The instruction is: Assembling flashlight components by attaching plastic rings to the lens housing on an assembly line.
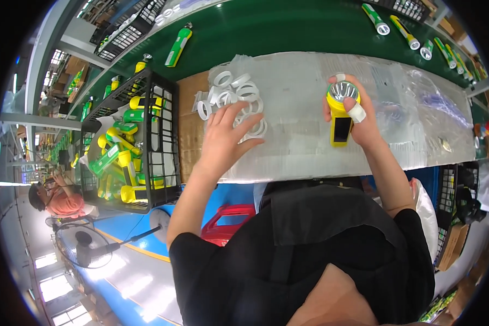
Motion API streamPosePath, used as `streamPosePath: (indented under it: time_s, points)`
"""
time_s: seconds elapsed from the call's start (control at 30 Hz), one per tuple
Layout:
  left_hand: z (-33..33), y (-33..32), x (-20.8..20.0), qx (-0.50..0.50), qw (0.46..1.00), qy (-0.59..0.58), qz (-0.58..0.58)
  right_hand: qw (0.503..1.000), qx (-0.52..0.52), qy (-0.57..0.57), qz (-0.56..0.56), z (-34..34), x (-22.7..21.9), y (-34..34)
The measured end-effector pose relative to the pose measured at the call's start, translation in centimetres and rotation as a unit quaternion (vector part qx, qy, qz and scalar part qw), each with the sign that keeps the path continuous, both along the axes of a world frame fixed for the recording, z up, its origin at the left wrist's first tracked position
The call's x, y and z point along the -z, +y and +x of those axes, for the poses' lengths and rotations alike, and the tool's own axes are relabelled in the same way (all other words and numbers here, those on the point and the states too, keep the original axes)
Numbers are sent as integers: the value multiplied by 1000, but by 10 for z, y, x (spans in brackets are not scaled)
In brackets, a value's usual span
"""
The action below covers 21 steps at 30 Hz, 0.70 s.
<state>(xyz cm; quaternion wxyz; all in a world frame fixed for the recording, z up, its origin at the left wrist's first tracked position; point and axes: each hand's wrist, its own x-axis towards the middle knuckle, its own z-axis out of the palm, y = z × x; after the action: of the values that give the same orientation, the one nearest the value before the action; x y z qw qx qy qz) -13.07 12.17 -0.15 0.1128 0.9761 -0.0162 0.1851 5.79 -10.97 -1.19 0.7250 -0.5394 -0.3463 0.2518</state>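
Note:
My right hand is wrapped round a yellow flashlight, held over the work surface. Its silvery reflector faces up and a dark panel shows on its body. White tape or bandage covers the tips of some fingers on this hand. At the left, my left hand has its fingers spread over a loose pile of white plastic rings. Its fingertips reach the near side of the pile; whether they touch a ring I cannot tell. The rings lie on the plastic-covered work surface.
A black crate full of yellow and green flashlights stands left of the work surface. Beyond runs a green conveyor belt with a green flashlight and several more at the right. A fan and another person are at the far left.

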Motion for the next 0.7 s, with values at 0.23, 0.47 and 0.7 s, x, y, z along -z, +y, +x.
streamPosePath:
  time_s: [0.23, 0.47, 0.7]
  points:
    - [8, 15, 19, 46, 999, -11, 14, 999, 0, -34, 35, 3, 18, 13]
    - [74, -54, -42, 140, 953, -120, -239, 996, 15, -81, 37, 1, 23, 16]
    - [90, -58, -46, 151, 967, -102, -180, 998, -13, -66, 20, 9, 23, 4]
